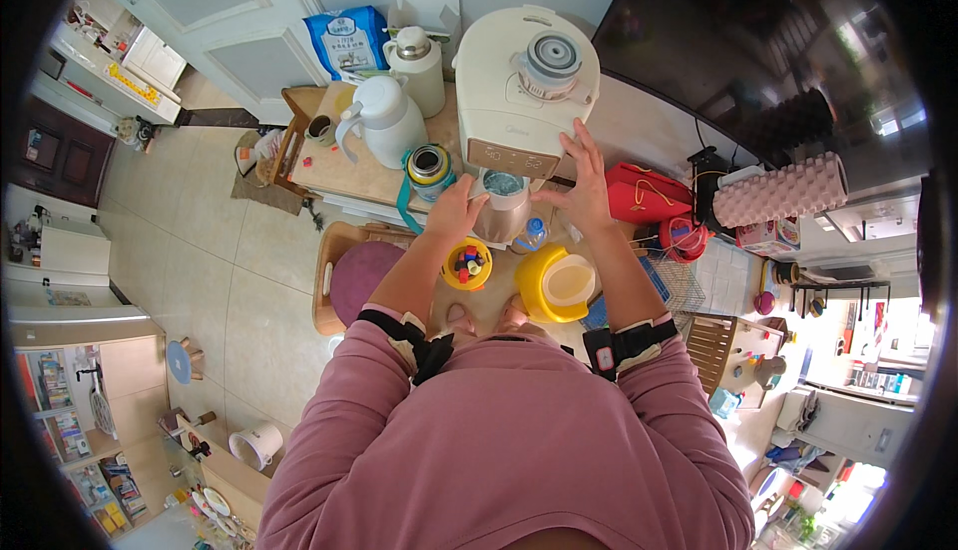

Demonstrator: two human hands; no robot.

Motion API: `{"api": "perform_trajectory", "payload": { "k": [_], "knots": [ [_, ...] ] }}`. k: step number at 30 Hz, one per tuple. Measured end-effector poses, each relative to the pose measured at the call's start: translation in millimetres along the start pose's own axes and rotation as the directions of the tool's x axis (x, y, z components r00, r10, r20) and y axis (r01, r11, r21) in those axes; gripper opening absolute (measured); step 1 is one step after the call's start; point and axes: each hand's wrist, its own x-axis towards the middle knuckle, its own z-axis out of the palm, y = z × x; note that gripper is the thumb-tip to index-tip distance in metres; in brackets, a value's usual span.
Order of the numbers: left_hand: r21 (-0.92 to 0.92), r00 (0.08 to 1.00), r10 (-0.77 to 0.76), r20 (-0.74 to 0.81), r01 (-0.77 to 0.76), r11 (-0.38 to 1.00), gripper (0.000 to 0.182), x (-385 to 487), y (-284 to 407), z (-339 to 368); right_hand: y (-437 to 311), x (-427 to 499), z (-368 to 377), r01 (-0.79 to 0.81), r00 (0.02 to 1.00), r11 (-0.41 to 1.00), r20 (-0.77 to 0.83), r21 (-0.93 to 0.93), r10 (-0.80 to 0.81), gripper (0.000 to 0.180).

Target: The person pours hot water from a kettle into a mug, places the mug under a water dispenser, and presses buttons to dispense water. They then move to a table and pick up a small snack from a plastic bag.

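Observation:
A cream Midea water dispenser [516, 112] with a lit display on its front stands on the cabinet before me. Under its front edge is a metal jug [503, 219] with a pale rim and what looks like water inside. My left hand [453, 211] grips the jug at its left side, the thumb against the body. Fingers spread, my right hand [587, 183] has its fingertips at the dispenser's right front corner and its thumb pointing towards the jug. Just left of the jug stands an uncovered insulated bottle [430, 176] with a teal strap.
A white thermal jug [385, 119], a vacuum flask [417, 74] and a mug [322, 129] share the cabinet top. On the right are a red bag [647, 192] and a pink foam roller [782, 189]. A yellow potty [554, 284] and a yellow toy bucket [467, 264] are near my feet.

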Motion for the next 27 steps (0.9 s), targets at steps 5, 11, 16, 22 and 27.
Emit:
{"api": "perform_trajectory", "payload": {
  "k": [5,11,16,22,27],
  "knots": [
    [0.022,1.0,-0.021,0.015,0.021,1.0,0.032,0.4,1.3,-0.4,0.1,-0.3,-0.5,-0.003,1.0,1.0,0.004,0.002,0.003,0.105],
    [0.035,1.0,-0.007,0.008,0.007,0.999,0.033,-1.2,-0.1,1.3,-2.2,0.8,-0.8,-0.008,1.0,1.0,0.004,0.012,0.008,0.104],
    [-0.076,0.999,0.039,-0.027,-0.041,0.996,0.035,-6.4,-0.2,4.6,-6.4,1.5,-9.6,-0.077,0.995,0.995,0.074,0.059,0.073,0.09],
    [-0.21,0.994,-0.109,0.013,0.109,0.972,0.034,-7.8,-4.0,11.7,-3.5,2.5,-20.9,-0.08,0.988,0.978,0.144,0.192,0.053,0.066],
    [-0.553,0.979,-0.196,0.048,0.19,0.811,0.025,-13.0,-6.3,19.0,0.8,5.6,-25.8,-0.062,0.985,0.98,0.171,0.191,0.029,0.06]
  ]
}}
